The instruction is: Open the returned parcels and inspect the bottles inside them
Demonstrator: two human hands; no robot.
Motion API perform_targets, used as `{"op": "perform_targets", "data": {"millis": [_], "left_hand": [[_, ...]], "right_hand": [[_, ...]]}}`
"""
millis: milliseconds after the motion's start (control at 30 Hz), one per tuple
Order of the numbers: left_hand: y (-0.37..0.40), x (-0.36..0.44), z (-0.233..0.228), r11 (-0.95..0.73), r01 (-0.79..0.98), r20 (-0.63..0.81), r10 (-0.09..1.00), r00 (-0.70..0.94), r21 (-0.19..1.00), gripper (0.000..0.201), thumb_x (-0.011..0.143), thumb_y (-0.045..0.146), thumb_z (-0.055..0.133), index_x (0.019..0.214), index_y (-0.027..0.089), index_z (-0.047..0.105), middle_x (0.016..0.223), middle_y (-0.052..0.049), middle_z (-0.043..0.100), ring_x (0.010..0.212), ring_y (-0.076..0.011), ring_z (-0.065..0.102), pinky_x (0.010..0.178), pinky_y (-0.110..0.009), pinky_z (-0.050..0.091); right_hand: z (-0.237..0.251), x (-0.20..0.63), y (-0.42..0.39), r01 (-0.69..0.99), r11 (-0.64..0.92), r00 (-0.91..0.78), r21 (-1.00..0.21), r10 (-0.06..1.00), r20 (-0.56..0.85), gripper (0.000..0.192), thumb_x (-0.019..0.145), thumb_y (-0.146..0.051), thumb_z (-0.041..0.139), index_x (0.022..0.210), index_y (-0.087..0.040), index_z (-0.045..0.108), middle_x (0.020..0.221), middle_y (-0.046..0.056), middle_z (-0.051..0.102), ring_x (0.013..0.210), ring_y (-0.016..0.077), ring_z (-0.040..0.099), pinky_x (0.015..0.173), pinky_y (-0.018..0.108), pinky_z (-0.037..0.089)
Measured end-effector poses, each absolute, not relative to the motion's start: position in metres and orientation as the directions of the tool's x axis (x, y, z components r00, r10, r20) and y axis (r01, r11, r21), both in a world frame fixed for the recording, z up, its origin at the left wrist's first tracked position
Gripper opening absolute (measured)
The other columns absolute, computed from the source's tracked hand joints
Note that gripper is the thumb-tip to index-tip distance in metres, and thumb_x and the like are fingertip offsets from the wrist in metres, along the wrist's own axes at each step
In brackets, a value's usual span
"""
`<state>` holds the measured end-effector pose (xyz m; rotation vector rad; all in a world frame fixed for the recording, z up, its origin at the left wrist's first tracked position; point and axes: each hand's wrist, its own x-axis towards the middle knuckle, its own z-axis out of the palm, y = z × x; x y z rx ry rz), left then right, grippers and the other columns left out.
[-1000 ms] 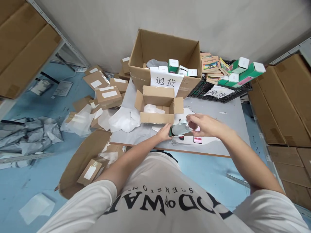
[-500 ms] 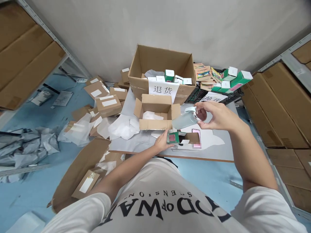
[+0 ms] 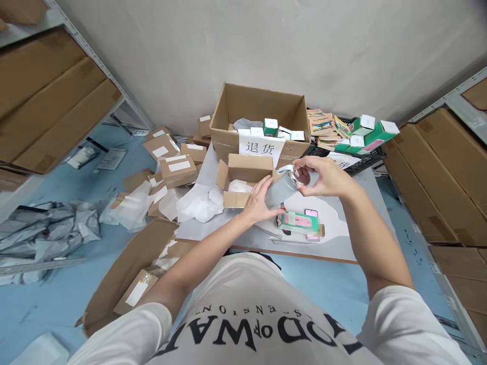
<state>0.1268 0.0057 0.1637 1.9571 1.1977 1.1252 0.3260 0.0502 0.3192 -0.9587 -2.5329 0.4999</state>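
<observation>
A pale, see-through water bottle (image 3: 280,189) with a shiny cap and a light strap is tilted above the table. My right hand (image 3: 323,176) is closed around its cap end. My left hand (image 3: 261,202) cups the lower end, thumb below and fingers along the far side. Just under the bottle lies a green and pink product box (image 3: 300,221) on the table. A phone (image 3: 311,213) lies behind that box. Left of the bottle stands a small open carton (image 3: 249,161) with white wrapping (image 3: 239,186) inside, partly hidden by my left hand.
A large carton (image 3: 262,104) with a Chinese-labelled sheet holds several product boxes at the back. Beside it, a black crate (image 3: 367,161) carries booklets and green boxes. Parcels (image 3: 178,170) and white packing foam (image 3: 200,203) lie left. Shelves of cartons (image 3: 426,172) flank the table.
My left hand has let go of the product box and moved up to the bottle's lower end. The box now lies with its printed face up. The bottle has shifted slightly left.
</observation>
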Motion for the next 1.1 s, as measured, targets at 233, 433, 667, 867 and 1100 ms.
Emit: {"op": "perform_targets", "data": {"millis": [233, 433, 667, 867, 1100], "left_hand": [[-0.006, 0.132, 0.149, -0.3, 0.399, 0.28, 0.954, 0.108, 0.867, 0.08, 0.061, 0.043, 0.079, 0.129, 0.022, 0.041, 0.122, -0.009, 0.059, 0.11, -0.0265, 0.058, 0.093, -0.039, 0.047], [-0.007, 0.128, 0.137, -0.219, 0.122, 0.196, 0.965, 0.173, 0.968, 0.08, 0.054, 0.044, 0.081, 0.122, 0.018, 0.046, 0.115, -0.011, 0.062, 0.102, -0.0248, 0.061, 0.084, -0.036, 0.051], [-0.014, 0.121, 0.143, 0.139, -0.352, 0.004, 0.926, 0.376, 0.926, 0.074, 0.05, 0.049, 0.082, 0.11, 0.015, 0.056, 0.108, -0.013, 0.067, 0.1, -0.0294, 0.065, 0.083, -0.041, 0.052], [-0.034, 0.119, 0.138, 0.538, -0.46, -0.129, 0.737, 0.663, 0.706, 0.069, 0.053, 0.046, 0.079, 0.11, 0.013, 0.058, 0.104, -0.017, 0.069, 0.101, -0.0358, 0.065, 0.084, -0.049, 0.052], [-0.044, 0.123, 0.129, 0.604, -0.5, -0.133, 0.709, 0.692, 0.621, 0.067, 0.057, 0.043, 0.077, 0.113, 0.011, 0.058, 0.106, -0.018, 0.068, 0.102, -0.0357, 0.064, 0.088, -0.052, 0.049]], "right_hand": [[0.305, 0.306, 0.041, 0.553, 0.648, -0.611, -0.523, 0.743, 0.274, 0.028, 0.066, -0.026, 0.066, 0.092, -0.019, 0.058, 0.07, -0.003, 0.058, 0.063, 0.0106, 0.05, 0.064, 0.025, 0.041], [0.268, 0.315, 0.044, 0.391, 0.465, -0.48, -0.794, 0.839, 0.255, 0.053, 0.069, -0.051, 0.071, 0.11, -0.021, 0.055, 0.098, 0.005, 0.062, 0.084, 0.0174, 0.057, 0.077, 0.032, 0.046], [0.196, 0.314, 0.009, 0.027, 0.0, -0.366, -1.0, 0.931, -0.01, 0.087, 0.063, -0.073, 0.064, 0.134, -0.031, 0.035, 0.125, 0.011, 0.054, 0.112, 0.0244, 0.054, 0.089, 0.038, 0.046], [0.159, 0.287, -0.02, -0.194, -0.33, -0.399, -0.924, 0.887, -0.233, 0.081, 0.062, -0.076, 0.06, 0.126, -0.027, 0.046, 0.085, 0.005, 0.064, 0.06, 0.0183, 0.056, 0.047, 0.029, 0.045], [0.147, 0.283, -0.025, -0.351, -0.409, -0.316, -0.843, 0.899, -0.304, 0.067, 0.062, -0.062, 0.071, 0.113, -0.021, 0.055, 0.066, -0.001, 0.061, 0.04, 0.0088, 0.042, 0.032, 0.02, 0.03]]}}
